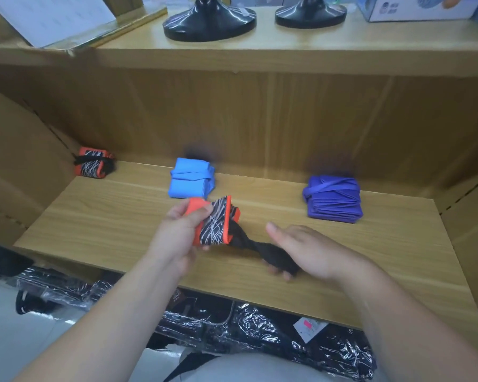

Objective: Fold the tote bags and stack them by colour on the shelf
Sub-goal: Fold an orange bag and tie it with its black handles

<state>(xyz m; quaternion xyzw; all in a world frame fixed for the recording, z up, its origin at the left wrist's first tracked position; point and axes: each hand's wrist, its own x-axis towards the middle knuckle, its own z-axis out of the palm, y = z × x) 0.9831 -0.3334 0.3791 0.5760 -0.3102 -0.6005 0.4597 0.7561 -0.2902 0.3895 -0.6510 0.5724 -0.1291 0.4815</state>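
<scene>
Beneath both grips, a wooden shelf (122, 216). Beyond and right of the right grip (312, 252), a purple stack (333, 199). Just beyond the left grip (177, 235), a folded blue bag (191, 179). Pinched between the left grip's thumb and fingers, a folded orange-and-black bag (213, 224). Far to its left, a second patterned bag (93, 162). Clasped by the right grip's curled fingers, the twisted black handles (260, 249).
</scene>
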